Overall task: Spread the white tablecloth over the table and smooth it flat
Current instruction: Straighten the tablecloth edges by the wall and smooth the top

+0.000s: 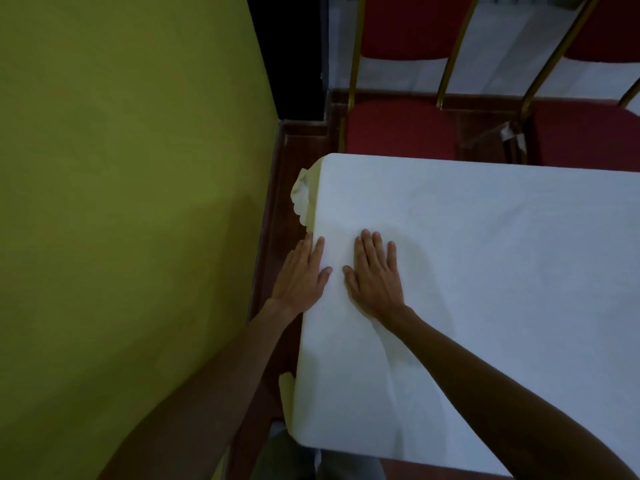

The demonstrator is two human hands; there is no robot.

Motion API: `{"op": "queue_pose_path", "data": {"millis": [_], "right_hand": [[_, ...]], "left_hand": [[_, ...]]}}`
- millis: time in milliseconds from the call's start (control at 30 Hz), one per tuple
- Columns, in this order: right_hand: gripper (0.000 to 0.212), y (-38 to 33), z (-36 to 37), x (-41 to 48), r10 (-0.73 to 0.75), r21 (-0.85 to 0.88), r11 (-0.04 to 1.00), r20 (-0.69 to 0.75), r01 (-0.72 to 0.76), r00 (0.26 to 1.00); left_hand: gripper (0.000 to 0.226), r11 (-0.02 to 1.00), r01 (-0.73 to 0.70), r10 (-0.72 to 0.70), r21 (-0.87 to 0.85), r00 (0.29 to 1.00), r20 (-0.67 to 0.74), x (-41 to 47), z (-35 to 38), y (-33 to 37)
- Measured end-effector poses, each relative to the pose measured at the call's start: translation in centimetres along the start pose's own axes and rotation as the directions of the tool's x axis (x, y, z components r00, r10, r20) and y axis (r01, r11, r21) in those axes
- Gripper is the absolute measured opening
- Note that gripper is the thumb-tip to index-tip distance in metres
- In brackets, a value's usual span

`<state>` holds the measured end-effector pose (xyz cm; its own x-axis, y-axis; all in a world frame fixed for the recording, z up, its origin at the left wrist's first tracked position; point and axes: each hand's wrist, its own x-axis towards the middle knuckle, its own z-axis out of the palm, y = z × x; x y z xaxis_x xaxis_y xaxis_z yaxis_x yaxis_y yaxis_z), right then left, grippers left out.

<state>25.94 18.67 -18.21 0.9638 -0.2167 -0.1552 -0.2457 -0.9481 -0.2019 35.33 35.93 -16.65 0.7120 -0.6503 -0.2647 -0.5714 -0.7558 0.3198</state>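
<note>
The white tablecloth (485,271) already covers the whole table top visible in the centre and right of the frame, so I judge the spreading done and the smoothing under way. I see both hands laid flat with fingers extended and nothing clasped: the left hand (302,276) rests on the cloth at the table's left edge, the right hand (375,275) just beside it on the top. Remaining work, as I judge it, is a long crease (389,358) running toward the lower edge and a bunched fold (302,195) hanging off the upper left corner near the green wall (121,202).
</note>
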Motion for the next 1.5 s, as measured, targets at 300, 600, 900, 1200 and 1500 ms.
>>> {"op": "queue_pose_path", "data": {"millis": [300, 600, 900, 1200, 1500], "right_hand": [[0.071, 0.9, -1.2, 7.3, -0.020, 0.013, 1.000, -0.017, 0.020, 1.000], [0.070, 0.6, -2.6, 13.7, -0.015, -0.007, 1.000, 0.001, 0.015, 1.000], [0.067, -1.9, -2.9, 19.4, 0.048, 0.028, 0.999, -0.059, -0.047, 0.997], [0.062, -2.9, -2.3, 21.4, 0.126, 0.043, 0.992, -0.202, -0.120, 0.971], [0.072, -2.8, -2.6, 21.7, 0.130, 0.021, 0.991, -0.253, -0.129, 0.959]], "left_hand": [[0.067, 0.999, -0.031, 0.031, 0.021, 0.999, 0.006, 4.9, -1.7, -0.7], [0.073, 0.990, -0.138, 0.137, 0.031, 0.990, 0.028, 11.3, -4.1, -4.0], [0.062, 0.946, -0.324, 0.324, -0.009, 0.946, 0.021, 18.5, -6.1, -8.7], [0.068, 0.896, -0.433, 0.440, -0.102, 0.896, 0.058, 25.4, -7.6, -9.2], [0.034, 0.893, -0.318, 0.372, -0.317, 0.920, 0.125, 28.3, -2.4, -10.7]]}}
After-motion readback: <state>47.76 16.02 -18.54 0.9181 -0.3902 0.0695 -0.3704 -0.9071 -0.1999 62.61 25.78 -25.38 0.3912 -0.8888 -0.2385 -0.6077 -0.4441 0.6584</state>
